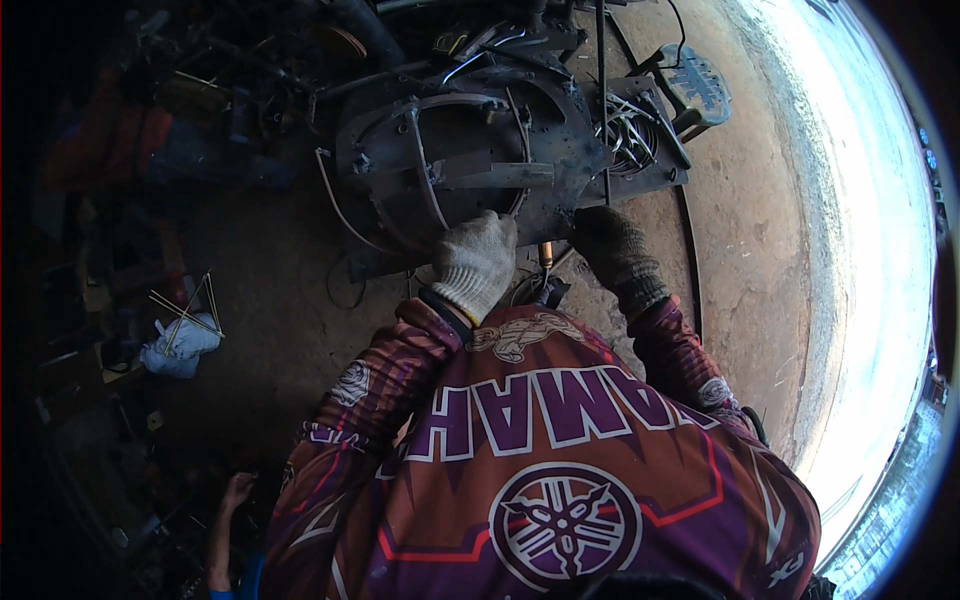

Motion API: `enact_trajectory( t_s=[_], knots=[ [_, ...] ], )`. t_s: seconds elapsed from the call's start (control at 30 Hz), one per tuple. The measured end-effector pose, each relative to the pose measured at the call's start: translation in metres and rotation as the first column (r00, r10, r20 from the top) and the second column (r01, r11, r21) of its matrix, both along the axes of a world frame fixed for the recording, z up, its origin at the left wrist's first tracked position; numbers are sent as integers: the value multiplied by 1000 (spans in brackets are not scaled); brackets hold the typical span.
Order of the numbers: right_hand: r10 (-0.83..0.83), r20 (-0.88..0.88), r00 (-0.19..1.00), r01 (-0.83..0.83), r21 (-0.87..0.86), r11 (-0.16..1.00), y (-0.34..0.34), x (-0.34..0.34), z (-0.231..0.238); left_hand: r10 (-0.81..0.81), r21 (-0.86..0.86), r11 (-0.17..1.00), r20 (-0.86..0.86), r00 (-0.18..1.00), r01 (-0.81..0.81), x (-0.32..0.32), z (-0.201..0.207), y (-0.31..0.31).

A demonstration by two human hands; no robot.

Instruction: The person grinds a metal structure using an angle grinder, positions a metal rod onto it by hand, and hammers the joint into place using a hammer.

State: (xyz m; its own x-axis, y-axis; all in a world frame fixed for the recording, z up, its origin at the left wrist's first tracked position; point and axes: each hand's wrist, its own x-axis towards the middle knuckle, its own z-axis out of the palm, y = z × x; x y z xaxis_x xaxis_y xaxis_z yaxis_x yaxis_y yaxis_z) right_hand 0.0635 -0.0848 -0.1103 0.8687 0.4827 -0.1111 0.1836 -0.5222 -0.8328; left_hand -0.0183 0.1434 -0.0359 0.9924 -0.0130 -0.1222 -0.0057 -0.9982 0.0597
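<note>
My left hand (477,262), in a light grey knit glove, is closed at the front edge of a dark metal worktable (385,265). Its fingertips meet the lower end of a curved metal strip (526,140); whatever they grip is hidden. In a darker, soiled glove, my right hand (620,255) is curled at the same edge, where a thin dark rod (604,110) comes down to it. Whether it grips the rod I cannot tell. Between my hands a copper-coloured cylindrical piece (546,254) points up. A flat bar (500,177) lies across the table beyond them.
Further curved strips (425,165) arch over the table's left part. A bundle of thin metal pieces (632,140) lies right, near a grey stool-like seat (695,85). Pale cloth (182,345) lies on the floor at left. Another person's arm (232,510) shows lower left.
</note>
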Motion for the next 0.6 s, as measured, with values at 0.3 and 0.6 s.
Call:
enact_trajectory(
  t_s=[0.3, 0.6],
  knots=[
    [-88, -132, 987, 82, -46, 996, -20, 43, 23, 132, -106, 985, -25, 991, -134, 2, 3, -6],
    [-99, -163, 982, 82, -106, 991, -27, 11, 16, 64, -93, 994, -12, 998, -65, 9, -8, -4]
  ],
)
